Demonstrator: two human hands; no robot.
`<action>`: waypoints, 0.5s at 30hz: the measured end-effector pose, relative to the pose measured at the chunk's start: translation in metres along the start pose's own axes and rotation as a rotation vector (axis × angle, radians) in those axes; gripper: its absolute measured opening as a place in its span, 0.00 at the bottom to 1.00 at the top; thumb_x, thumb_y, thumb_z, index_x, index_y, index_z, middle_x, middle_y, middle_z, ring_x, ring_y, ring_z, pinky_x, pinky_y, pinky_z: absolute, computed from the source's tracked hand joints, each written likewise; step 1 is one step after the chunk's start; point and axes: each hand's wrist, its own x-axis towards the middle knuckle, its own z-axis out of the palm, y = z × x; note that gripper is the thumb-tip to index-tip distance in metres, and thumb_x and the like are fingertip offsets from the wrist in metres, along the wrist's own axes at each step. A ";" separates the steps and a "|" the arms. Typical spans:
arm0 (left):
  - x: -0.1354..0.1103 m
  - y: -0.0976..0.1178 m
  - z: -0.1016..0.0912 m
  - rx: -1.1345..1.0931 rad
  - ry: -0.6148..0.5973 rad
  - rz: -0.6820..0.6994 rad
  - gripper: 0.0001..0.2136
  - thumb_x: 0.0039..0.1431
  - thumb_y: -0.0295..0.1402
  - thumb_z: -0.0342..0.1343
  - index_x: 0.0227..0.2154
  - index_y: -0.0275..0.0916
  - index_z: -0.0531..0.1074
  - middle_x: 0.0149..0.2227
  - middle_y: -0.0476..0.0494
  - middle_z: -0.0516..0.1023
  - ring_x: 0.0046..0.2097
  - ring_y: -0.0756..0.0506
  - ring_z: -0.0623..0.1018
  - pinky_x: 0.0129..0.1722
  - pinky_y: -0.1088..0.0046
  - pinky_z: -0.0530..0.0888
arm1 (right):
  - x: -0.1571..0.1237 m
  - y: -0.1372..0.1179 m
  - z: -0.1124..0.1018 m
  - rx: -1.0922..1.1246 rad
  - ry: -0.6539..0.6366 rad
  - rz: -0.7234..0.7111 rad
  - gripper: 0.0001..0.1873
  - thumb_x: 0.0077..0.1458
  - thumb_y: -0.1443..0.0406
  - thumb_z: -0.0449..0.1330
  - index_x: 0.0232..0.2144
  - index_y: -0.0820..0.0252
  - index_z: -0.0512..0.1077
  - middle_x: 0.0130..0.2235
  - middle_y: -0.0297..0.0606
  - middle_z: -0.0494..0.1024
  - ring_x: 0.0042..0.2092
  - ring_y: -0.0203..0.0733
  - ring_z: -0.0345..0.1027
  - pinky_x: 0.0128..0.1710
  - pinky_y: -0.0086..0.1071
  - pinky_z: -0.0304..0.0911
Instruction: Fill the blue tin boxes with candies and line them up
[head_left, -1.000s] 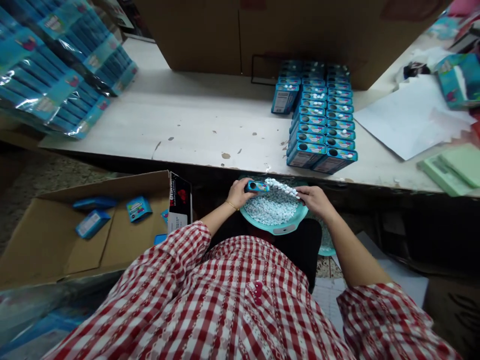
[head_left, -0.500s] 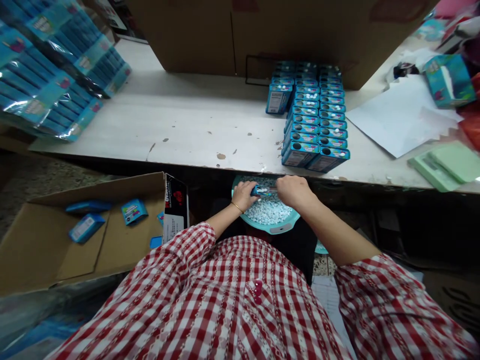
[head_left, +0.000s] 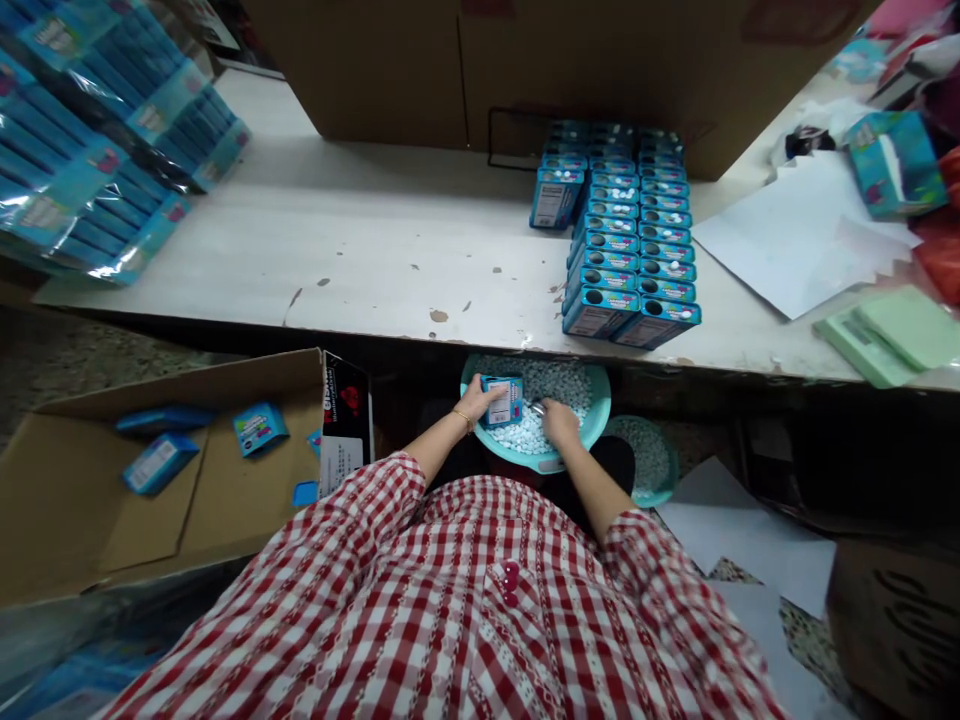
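**Inspection record, head view.**

Left hand [head_left: 474, 402]: closed around a blue rectangular container [head_left: 502, 401], grip at its side, container upright over the middle of the basin, printed label panel facing up toward the camera. Contents of that container: not visible.

Right hand [head_left: 561, 422]: fingers curled downward, just beside a small silver object [head_left: 538, 409] at the pellet surface. Contact with that object: cannot tell.

Teal basin [head_left: 598, 420]: round, at lap level directly below the counter edge, well filled with white pellets [head_left: 544, 380]. Second, smaller teal basin [head_left: 664, 480]: on the floor to the right of the lap, also holding white pellets.

Counter [head_left: 315, 255]: worn, chipped white surface. On it, blue open-topped tins [head_left: 630, 250] in tight double rows, round holes at the tops, white pellets scattered over several. Beyond them, a large cardboard carton [head_left: 375, 70]. To the far left, plastic-wrapped blue packs [head_left: 90, 160].

Open cardboard box [head_left: 217, 480]: on the left, beside the lap, holding loose blue packets [head_left: 161, 464] and a black-and-white printed carton [head_left: 345, 425] upright at its edge.
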 end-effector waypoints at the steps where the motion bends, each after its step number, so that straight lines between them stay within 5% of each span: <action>1: 0.000 -0.002 0.005 -0.052 -0.027 -0.029 0.18 0.43 0.33 0.63 0.33 0.38 0.60 0.32 0.49 0.72 0.34 0.51 0.75 0.39 0.68 0.73 | 0.007 -0.005 0.009 0.030 0.021 0.020 0.23 0.57 0.70 0.39 0.48 0.59 0.68 0.42 0.49 0.75 0.43 0.47 0.70 0.36 0.35 0.63; 4: -0.006 0.003 0.010 -0.106 -0.090 -0.044 0.19 0.42 0.34 0.64 0.34 0.38 0.60 0.32 0.49 0.72 0.34 0.51 0.75 0.39 0.68 0.73 | 0.022 -0.006 0.022 0.224 0.071 0.079 0.20 0.57 0.68 0.43 0.44 0.60 0.71 0.41 0.46 0.76 0.43 0.46 0.69 0.38 0.32 0.62; 8: -0.018 0.022 -0.011 -0.004 -0.100 0.130 0.20 0.42 0.38 0.63 0.36 0.38 0.62 0.31 0.51 0.70 0.34 0.51 0.73 0.39 0.71 0.72 | 0.024 0.019 0.019 0.429 0.114 0.043 0.16 0.54 0.66 0.47 0.36 0.62 0.74 0.37 0.42 0.76 0.42 0.42 0.68 0.39 0.28 0.59; 12: -0.026 0.036 -0.033 0.297 -0.001 0.346 0.21 0.43 0.38 0.62 0.39 0.38 0.64 0.32 0.50 0.70 0.36 0.50 0.72 0.40 0.72 0.70 | 0.009 0.042 -0.002 0.474 0.116 0.000 0.15 0.52 0.65 0.49 0.35 0.63 0.74 0.32 0.38 0.76 0.35 0.37 0.68 0.35 0.26 0.59; 15: -0.027 0.038 -0.031 0.471 -0.029 0.436 0.21 0.43 0.35 0.62 0.41 0.37 0.65 0.34 0.48 0.72 0.37 0.49 0.72 0.42 0.71 0.69 | -0.006 0.050 -0.027 0.539 0.131 -0.036 0.17 0.51 0.63 0.49 0.37 0.63 0.74 0.27 0.35 0.74 0.29 0.36 0.66 0.30 0.25 0.58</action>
